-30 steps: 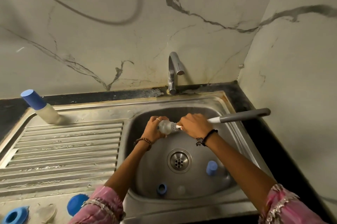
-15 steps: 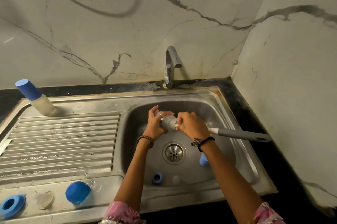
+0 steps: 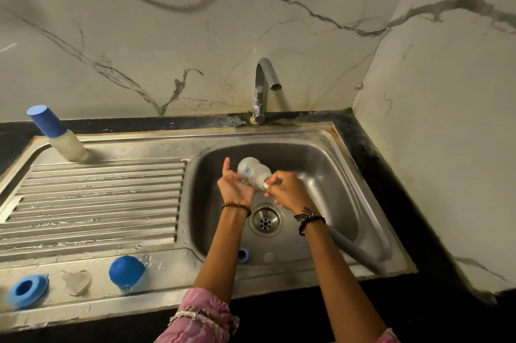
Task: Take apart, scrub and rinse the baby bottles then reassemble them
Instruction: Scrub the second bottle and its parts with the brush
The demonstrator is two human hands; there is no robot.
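Over the sink basin (image 3: 329, 175) I hold a clear baby bottle body (image 3: 252, 172), its base tilted up and away and its mouth toward my right hand. My left hand (image 3: 236, 189) lies under its side with the palm up and fingers straight. My right hand (image 3: 287, 192) grips the bottle brush at the bottle's mouth. The brush's grey handle (image 3: 360, 252) runs down to the right, behind my right forearm. The brush head is hidden inside the bottle.
A blue collar ring (image 3: 243, 255) and a clear nipple (image 3: 269, 257) lie at the basin's near wall, by the drain (image 3: 265, 221). On the near rim sit a blue cap (image 3: 127, 275), a nipple (image 3: 76, 281) and a blue ring (image 3: 26, 290). A capped bottle (image 3: 57, 134) stands on the drainboard. The faucet (image 3: 264, 85) is dry.
The brush handle has swung from pointing right to pointing down and right. The bottle's base has tipped upward. My left hand has loosened from a grip round the bottle to straight fingers.
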